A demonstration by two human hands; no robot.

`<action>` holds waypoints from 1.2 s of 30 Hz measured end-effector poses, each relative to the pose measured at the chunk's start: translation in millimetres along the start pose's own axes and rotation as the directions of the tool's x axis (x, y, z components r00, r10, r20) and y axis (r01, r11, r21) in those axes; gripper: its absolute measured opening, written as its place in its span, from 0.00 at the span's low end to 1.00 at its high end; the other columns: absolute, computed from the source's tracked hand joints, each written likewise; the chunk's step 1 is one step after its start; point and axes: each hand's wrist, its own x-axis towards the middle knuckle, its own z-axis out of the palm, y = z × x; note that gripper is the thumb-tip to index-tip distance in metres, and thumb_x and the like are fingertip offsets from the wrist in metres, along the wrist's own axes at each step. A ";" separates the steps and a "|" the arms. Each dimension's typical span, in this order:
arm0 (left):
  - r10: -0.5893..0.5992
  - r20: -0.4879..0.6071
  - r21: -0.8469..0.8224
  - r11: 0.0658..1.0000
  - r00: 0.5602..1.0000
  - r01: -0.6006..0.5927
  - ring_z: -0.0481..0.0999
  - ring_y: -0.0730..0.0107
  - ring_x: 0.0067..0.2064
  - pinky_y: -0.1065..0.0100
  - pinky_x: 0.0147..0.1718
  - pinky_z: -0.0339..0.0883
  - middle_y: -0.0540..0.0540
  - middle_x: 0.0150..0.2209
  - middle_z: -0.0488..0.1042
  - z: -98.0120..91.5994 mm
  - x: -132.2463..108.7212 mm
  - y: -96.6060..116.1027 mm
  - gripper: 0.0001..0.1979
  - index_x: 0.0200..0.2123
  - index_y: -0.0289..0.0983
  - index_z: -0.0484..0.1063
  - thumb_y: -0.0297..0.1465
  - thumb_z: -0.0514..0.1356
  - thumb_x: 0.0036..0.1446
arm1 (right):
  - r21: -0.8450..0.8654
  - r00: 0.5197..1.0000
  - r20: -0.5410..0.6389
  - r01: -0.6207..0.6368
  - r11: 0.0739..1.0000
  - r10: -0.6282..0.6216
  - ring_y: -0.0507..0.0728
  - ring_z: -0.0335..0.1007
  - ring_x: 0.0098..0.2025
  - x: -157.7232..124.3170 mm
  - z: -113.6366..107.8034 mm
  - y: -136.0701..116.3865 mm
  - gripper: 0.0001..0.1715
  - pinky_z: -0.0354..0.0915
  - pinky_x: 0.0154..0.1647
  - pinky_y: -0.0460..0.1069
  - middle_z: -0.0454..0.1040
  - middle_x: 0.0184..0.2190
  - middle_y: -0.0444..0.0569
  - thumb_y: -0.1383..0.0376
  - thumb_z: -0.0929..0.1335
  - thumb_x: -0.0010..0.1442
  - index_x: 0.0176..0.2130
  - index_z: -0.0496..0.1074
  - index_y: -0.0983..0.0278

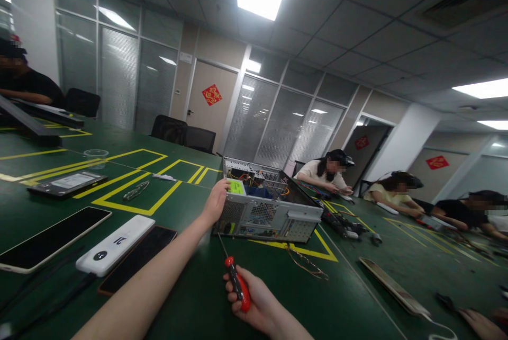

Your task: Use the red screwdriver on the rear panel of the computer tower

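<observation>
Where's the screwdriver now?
In the head view, the screwdriver is low, near centre, in the right hand, its tip by the left end of the computer case.

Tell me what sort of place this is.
Probably an office room serving as an electronics workshop: there are an open computer case, a red-and-black screwdriver and glass partitions.

On the surface (337, 303), the computer case (273, 218) is flanked on the left by a hard drive (67, 182) and, nearer, by a power bank (115, 244) set between two phones (55, 236), while a screwdriver (239, 286) is held before the case.
</observation>
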 end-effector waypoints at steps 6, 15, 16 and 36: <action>0.003 -0.004 -0.006 1.000 1.000 -0.003 0.70 0.57 0.63 0.50 0.65 0.63 0.39 0.53 0.76 0.5 -0.1 -2.1 0.24 0.43 0.39 0.73 0.45 0.41 0.72 | -0.024 1.000 -0.007 0.001 1.000 -0.001 0.46 0.62 0.18 -1.7 2.0 0.8 0.28 0.52 0.15 0.38 0.68 0.20 0.44 0.57 0.57 0.73 0.33 0.74 0.71; -0.009 -0.005 -0.026 1.000 1.000 0.009 0.69 0.57 0.63 0.49 0.66 0.61 0.39 0.53 0.76 1.0 -0.4 -2.2 0.25 0.43 0.39 0.73 0.46 0.42 0.71 | -0.020 1.000 0.017 0.002 1.000 -0.002 0.46 0.62 0.18 0.8 -1.4 1.0 0.25 0.52 0.16 0.38 0.68 0.20 0.45 0.58 0.59 0.72 0.34 0.74 0.71; -0.014 0.000 -0.025 1.000 1.000 0.014 0.69 0.57 0.63 0.49 0.66 0.61 0.39 0.53 0.76 0.6 -0.4 -1.8 0.25 0.43 0.39 0.73 0.47 0.41 0.71 | -0.023 1.000 0.020 0.004 1.000 -0.003 0.46 0.63 0.18 0.9 -2.0 1.3 0.24 0.52 0.16 0.38 0.69 0.21 0.45 0.58 0.59 0.72 0.34 0.74 0.71; -0.006 -0.002 0.002 1.000 1.000 0.006 0.70 0.56 0.63 0.48 0.65 0.63 0.39 0.53 0.76 -0.5 -0.2 -0.2 0.25 0.43 0.39 0.73 0.46 0.41 0.71 | -0.041 1.000 0.016 0.015 0.999 -0.014 0.46 0.63 0.17 0.5 -0.4 1.3 0.28 0.51 0.16 0.39 0.68 0.20 0.44 0.57 0.56 0.74 0.34 0.73 0.71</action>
